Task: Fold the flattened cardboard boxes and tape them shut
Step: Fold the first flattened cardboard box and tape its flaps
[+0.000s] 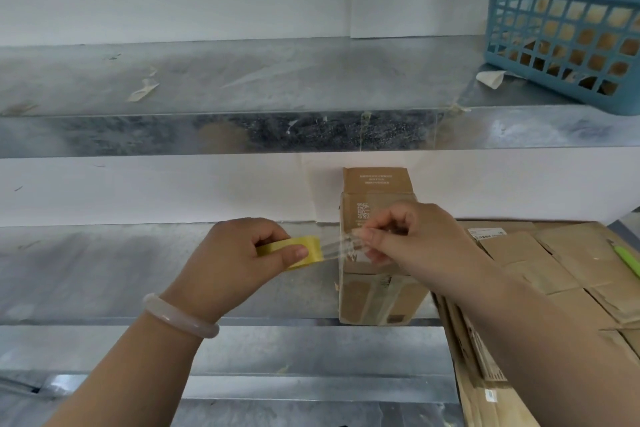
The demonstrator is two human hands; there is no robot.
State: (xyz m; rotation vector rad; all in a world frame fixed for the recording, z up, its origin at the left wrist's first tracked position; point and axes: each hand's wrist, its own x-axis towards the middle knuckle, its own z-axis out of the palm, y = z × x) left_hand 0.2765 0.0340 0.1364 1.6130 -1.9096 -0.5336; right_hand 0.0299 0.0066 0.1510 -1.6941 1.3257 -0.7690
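Across the whole width: two flat shelves of dull, mottled sheet metal, upper (242, 80) and lower (86, 270), each with a straight folded front edge. On the upper one, several torn tape scraps (142, 90).

Left half of the lower shelf: bare metal, open room beside the hands.

Left of centre: one left hand (239, 253), one smooth pale bangle (180, 317) at the wrist, thumb and fingers curled round one yellow ring-shaped roll of clear tape (304, 250).

From the roll rightward: one glossy, wrinkled strip of tape (337, 246), stretched taut in the air.

Right of centre: one right hand (415, 236), thumb and fingertips pinching the strip's free end.

Behind the right hand: one folded brown cardboard box (377, 302), upright at the lower shelf's front edge, one flap raised at the back, old tape shining on the near face.

Far right: one stack of flattened brown cardboard boxes (554, 263) just beside the upright box, with one slim green pen-like tool (627, 262) on top.

Upper right: one blue plastic lattice basket (568, 38) at the upper shelf's front edge.
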